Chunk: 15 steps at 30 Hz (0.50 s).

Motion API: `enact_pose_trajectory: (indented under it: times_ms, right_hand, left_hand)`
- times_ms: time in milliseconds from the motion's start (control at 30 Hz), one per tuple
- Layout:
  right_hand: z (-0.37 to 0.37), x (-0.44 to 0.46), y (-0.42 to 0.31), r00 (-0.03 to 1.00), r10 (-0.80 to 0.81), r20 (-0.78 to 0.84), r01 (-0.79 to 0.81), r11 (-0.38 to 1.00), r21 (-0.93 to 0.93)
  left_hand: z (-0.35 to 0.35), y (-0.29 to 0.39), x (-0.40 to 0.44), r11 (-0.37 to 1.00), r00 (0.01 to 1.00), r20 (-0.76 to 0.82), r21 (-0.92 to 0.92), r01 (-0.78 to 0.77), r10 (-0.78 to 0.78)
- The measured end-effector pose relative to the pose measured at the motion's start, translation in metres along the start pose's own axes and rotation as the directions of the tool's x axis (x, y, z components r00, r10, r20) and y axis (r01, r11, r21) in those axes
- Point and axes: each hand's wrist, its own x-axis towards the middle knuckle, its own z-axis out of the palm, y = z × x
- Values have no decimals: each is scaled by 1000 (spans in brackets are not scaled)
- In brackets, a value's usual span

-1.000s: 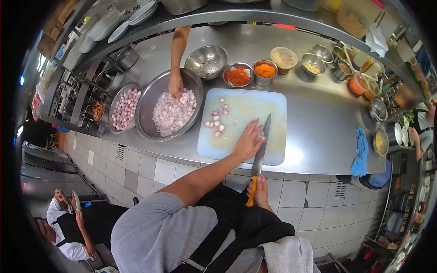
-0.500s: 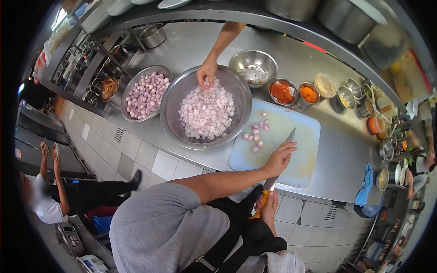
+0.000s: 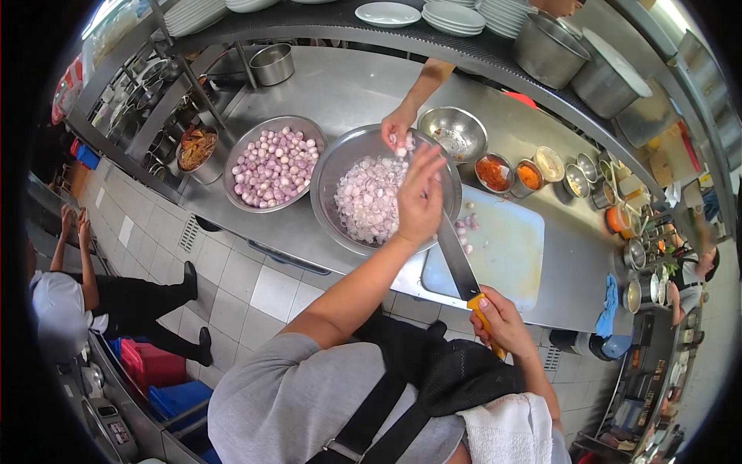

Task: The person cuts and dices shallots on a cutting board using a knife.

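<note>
In the head view my right hand [image 3: 501, 321] grips the yellow handle of a chef's knife [image 3: 457, 259], its blade angled up and left beside the big bowl's rim. My left hand [image 3: 421, 203] is raised over that steel bowl [image 3: 323, 203], fingers apart and slightly blurred, holding nothing, close to the blade. Sliced shallots [image 3: 365, 203] fill the bowl's middle. A co-worker's hand [image 3: 397, 127] reaches in from across the counter with some slices in its fingers. Several whole shallots [image 3: 468, 223] lie on the white cutting board [image 3: 506, 259], partly hidden by the knife.
A steel bowl of whole peeled shallots [image 3: 277, 168] stands left. Behind the board are an almost bare steel bowl [image 3: 454, 133] and small containers of red [image 3: 495, 172] and orange food [image 3: 530, 175]. An overhead shelf [image 3: 332, 29] holds plates and pots. Another person [image 3: 66, 305] stands at left.
My left hand has moved from the knife blade up and left over the bowl. My right hand has raised the knife from below the counter edge. The camera view has shifted.
</note>
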Motion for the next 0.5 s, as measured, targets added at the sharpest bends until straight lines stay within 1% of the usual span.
enact_pose_trajectory:
  times_ms: [33,100,133,200,233,267,300,333,367,400,433,500]
  right_hand:
    - [4,-4,-9,1000,13,-14,-14,998,-63]
    - [-2,-7,-11,999,35,-8,-35,996,-84]
    - [-9,-9,-11,998,55,5,-54,993,-108]
    - [-24,-5,0,999,53,1,-52,994,-92]
    - [-28,-5,2,999,44,-32,-47,994,-98]
    - [-32,-5,4,997,35,-65,-41,994,-105]
    - [-35,-7,8,997,12,-82,-17,997,-70]
    - [-40,-9,14,996,10,-90,-16,998,-66]
    - [-46,-12,20,994,-7,-105,6,1000,-8]
    - [-52,-16,26,992,-22,-121,29,998,50]
    - [-57,-19,31,991,-24,-131,31,998,56]
    - [-68,-29,43,982,-69,-175,83,994,74]
  left_hand:
    - [-8,-5,4,1000,1000,3,-6,3,-3]
    - [-21,-21,12,998,995,-68,3,70,-70]
    - [-26,-31,17,998,996,-64,-2,67,-67]
    - [-37,-54,25,999,991,-134,36,4,1]
    - [-45,-65,28,1000,992,-129,29,3,1]
    - [-54,-77,31,992,995,-96,117,39,-28]
    - [-62,-89,33,976,996,-65,206,72,-60]
    - [-69,-104,32,977,997,-58,200,69,-59]
    - [-75,-121,30,956,980,-11,218,196,-198]
    - [-80,-130,31,917,942,33,243,316,-333]
    - [-86,-129,34,919,942,44,239,313,-332]
    - [-91,-123,38,866,940,41,404,294,-339]
